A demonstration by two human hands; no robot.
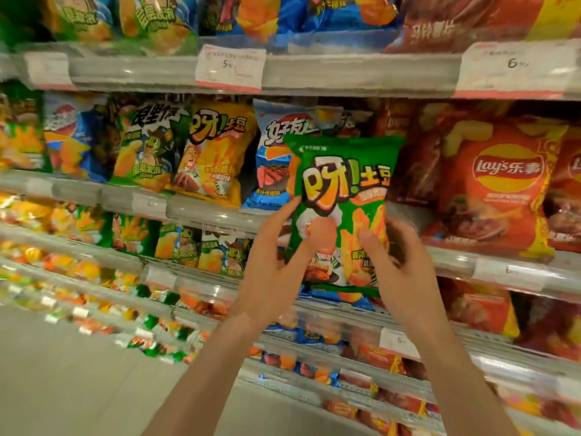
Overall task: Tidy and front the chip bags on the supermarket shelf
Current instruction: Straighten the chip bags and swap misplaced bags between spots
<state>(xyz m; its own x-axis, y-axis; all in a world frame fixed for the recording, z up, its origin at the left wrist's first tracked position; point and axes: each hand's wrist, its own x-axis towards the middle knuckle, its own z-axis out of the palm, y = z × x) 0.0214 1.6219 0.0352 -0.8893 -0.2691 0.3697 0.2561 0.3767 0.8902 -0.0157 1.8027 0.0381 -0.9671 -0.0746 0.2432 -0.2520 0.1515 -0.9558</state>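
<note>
Both hands, left (276, 265) and right (399, 259), gripped a glossy green crinkled chip bag (342, 196) by its lower sides. It stood upright, long axis vertical, printed front toward the camera, before the blue chip bag (270, 165) on the shelf (201, 212).

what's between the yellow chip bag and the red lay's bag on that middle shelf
In the head view, a blue chip bag stands beside the yellow chip bag; the hand-held green chip bag covers the stretch toward the red Lay's bag.
</note>
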